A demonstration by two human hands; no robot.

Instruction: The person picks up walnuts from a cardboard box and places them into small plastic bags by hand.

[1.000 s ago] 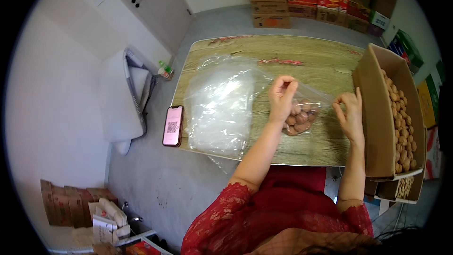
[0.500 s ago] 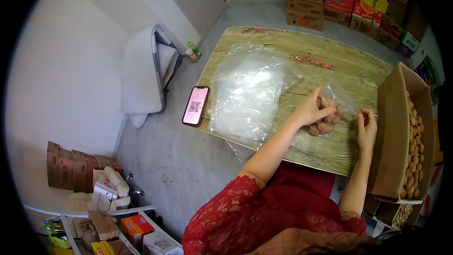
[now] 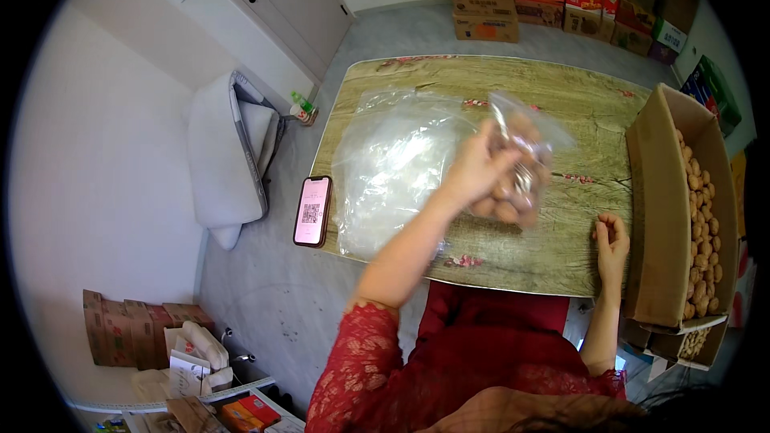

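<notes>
My left hand [image 3: 480,170] is closed round a clear plastic bag of walnuts [image 3: 507,207], held over the middle of the table. Motion blurs the bag, and its upper part sticks up beyond my fingers. My right hand [image 3: 612,244] is by the table's right front edge, near the tall cardboard box [image 3: 651,216]. Its fingers are loosely curled and a little apart, with nothing visible in them. Loose walnuts [image 3: 701,232] fill that box. Left of the held bag lies a pile of flat, clear plastic bags [image 3: 393,180].
A phone [image 3: 312,211] with a lit screen lies at the left edge of the wood-patterned table [image 3: 553,261]. Below the walnut box is a smaller box of nuts [image 3: 695,344]. Stacked cartons [image 3: 485,4] stand on the floor behind the table. A folded grey-white mattress [image 3: 220,156] leans at left.
My left hand has lifted the walnut bag and moved it left. My right hand has let go of the bag's edge and dropped slightly toward me. The whole view has shifted a little.
</notes>
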